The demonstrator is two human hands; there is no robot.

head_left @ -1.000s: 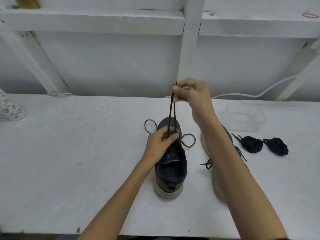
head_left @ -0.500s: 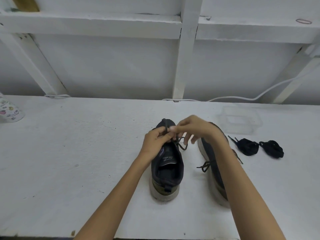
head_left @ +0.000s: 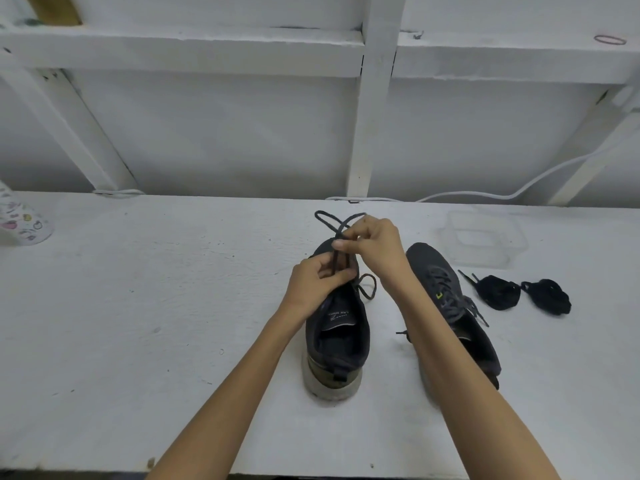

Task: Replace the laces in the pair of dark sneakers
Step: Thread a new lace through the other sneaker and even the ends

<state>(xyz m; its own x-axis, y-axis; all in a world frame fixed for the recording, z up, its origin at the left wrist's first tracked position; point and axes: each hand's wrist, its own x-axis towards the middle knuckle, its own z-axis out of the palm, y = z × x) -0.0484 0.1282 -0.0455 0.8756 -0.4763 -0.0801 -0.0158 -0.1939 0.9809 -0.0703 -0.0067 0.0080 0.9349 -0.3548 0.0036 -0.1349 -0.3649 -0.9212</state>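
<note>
On the white table [head_left: 138, 306] a dark sneaker [head_left: 337, 341] stands with its heel near and its toe far. The left hand [head_left: 313, 285] pinches two strands of its dark lace [head_left: 334, 261] above the tongue. The right hand [head_left: 377, 244] pinches them just beyond, where they cross past the toe. The second sneaker [head_left: 450, 306] lies just right, with two bundled black laces [head_left: 498, 296] and a clear container [head_left: 485, 240] farther right.
</note>
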